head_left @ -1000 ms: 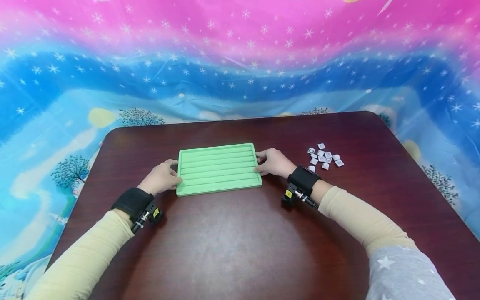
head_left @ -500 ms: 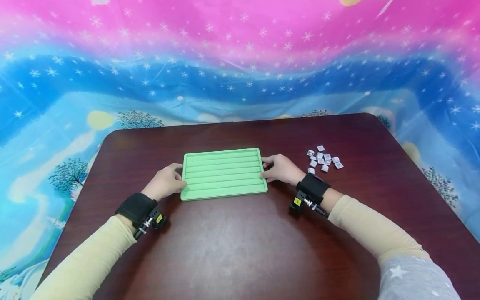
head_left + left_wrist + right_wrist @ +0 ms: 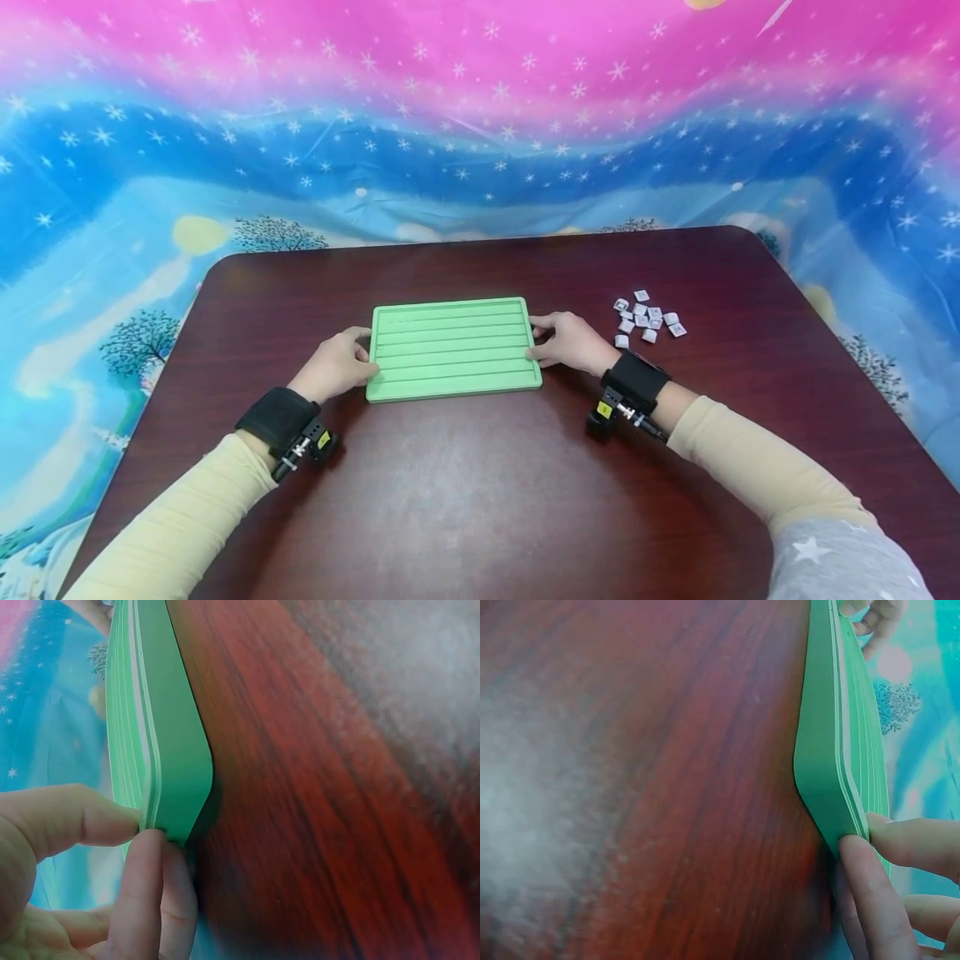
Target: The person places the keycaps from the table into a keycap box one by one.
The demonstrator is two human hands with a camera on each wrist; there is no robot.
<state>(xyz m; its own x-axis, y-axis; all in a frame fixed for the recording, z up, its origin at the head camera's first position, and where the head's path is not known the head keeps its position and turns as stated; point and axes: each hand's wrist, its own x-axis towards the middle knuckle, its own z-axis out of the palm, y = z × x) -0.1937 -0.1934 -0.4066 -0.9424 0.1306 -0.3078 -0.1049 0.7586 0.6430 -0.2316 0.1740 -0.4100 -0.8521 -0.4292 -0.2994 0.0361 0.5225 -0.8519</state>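
Observation:
A light green rectangular tray [image 3: 456, 342] with long parallel ridges lies on the dark wooden table, its short ends to the left and right. At its left end my left hand [image 3: 333, 365] pinches the rim, thumb on top and fingers against the outer side. My right hand [image 3: 572, 342] grips the opposite end in the same way. The left wrist view shows the thumb and fingertips close to the near corner of the tray [image 3: 180, 742]. From the right wrist, the tray's outer wall [image 3: 821, 750] shows along the tabletop, with fingertips at its corner.
Several small white blocks [image 3: 641, 321] with dark marks lie in a loose cluster on the table [image 3: 450, 492], right of the tray beyond my right hand. A snowflake-patterned cloth [image 3: 480, 150] hangs behind the table's far edge.
Held by both hands, the tray has slid to the right and slightly nearer to me, with most of the movement in the first half second. The white blocks have stayed put.

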